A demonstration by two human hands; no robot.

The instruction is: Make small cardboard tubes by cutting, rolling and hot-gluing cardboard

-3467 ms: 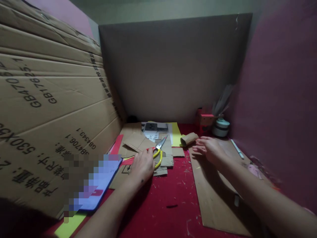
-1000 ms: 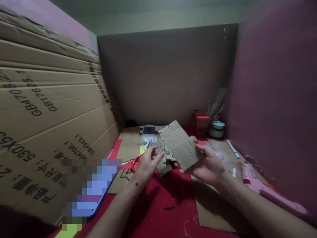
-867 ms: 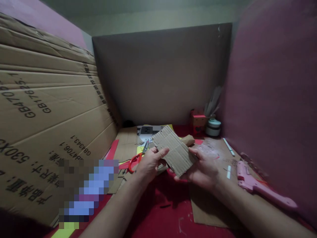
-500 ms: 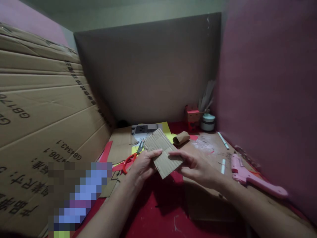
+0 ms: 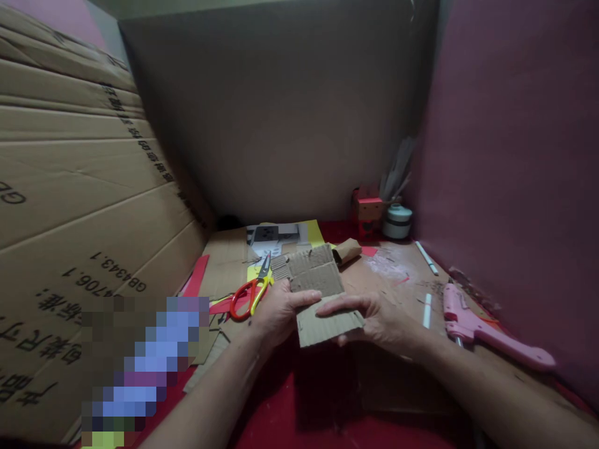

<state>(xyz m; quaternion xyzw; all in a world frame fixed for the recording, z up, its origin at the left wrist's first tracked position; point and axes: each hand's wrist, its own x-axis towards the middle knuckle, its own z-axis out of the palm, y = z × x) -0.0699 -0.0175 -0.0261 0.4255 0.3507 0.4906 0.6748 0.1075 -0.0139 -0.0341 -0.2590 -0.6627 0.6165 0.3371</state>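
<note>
A rectangular piece of corrugated cardboard [image 5: 316,274], creased across its middle, is held up between both hands. My left hand [image 5: 283,308] grips its left edge, the thumb lying on the front face. On the other side my right hand [image 5: 367,315] holds the lower right part, with a finger across the front and the thumb below. Scissors [image 5: 255,293] with red and yellow handles lie just beyond my left hand. A rolled piece of brown cardboard [image 5: 349,251] sits behind the held piece.
To the right lie a pink glue gun [image 5: 472,327] and white glue sticks [image 5: 427,310]. A teal-lidded pot [image 5: 397,221] and a red cardboard figure [image 5: 368,212] stand at the back. A large cardboard sheet [image 5: 93,199] rises on the left, a pink wall [image 5: 505,156] on the right.
The cardboard has turned more upright and now bends at its crease, its lower part tilted. My right fingers have shifted lower on it. The camera view has dipped slightly.
</note>
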